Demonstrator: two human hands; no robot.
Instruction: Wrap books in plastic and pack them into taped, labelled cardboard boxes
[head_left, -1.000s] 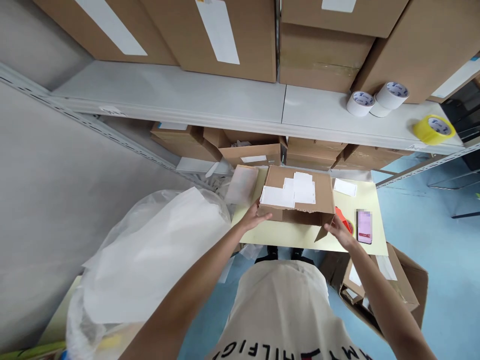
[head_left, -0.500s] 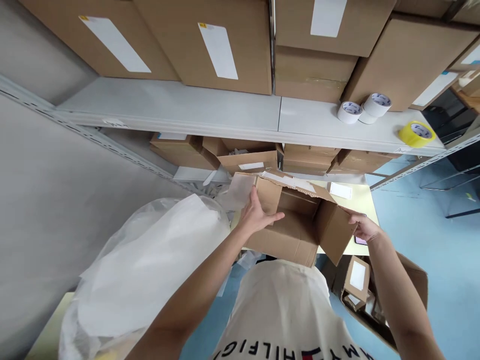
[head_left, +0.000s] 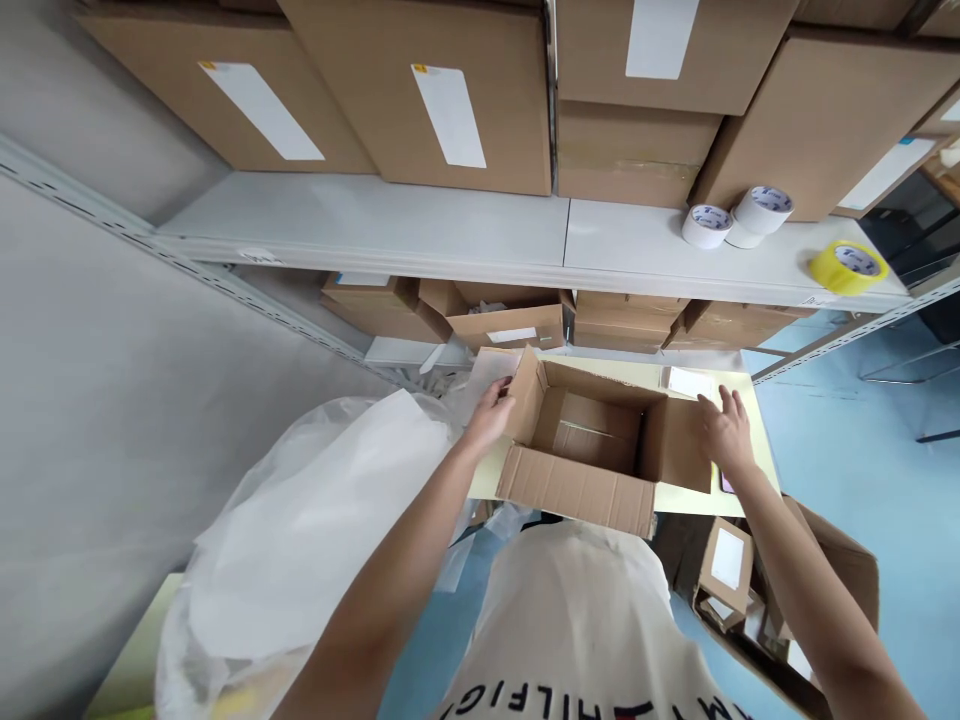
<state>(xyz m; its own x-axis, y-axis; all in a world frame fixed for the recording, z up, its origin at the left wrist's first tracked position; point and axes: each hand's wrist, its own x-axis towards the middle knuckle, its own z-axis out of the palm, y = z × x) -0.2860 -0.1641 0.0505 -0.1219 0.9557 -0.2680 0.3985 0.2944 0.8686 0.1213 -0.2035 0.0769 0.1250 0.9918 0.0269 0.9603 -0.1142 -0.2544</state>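
An open cardboard box (head_left: 577,487) sits on the pale yellow table (head_left: 487,480), its opening facing me and its inside bare. Its near flap hangs towards me, and the right flap is folded outward. My left hand (head_left: 491,415) is at the left flap, fingers curled against its outer side; part of the grip is hidden. At the outer edge of the right flap, my right hand (head_left: 727,430) has its fingers spread, holding nothing.
Clear bags with white sheeting (head_left: 315,530) bulge at the left. Ahead, a grey shelf (head_left: 465,220) carries large cartons, white tape rolls (head_left: 706,227) and a yellow tape roll (head_left: 847,268). A carton of smaller boxes (head_left: 840,570) stands low at the right.
The box has tipped down onto the table, and its far edge no longer leans over the opening. My left hand has shifted left to the flap's outside; my right hand's fingers have spread off the right flap.
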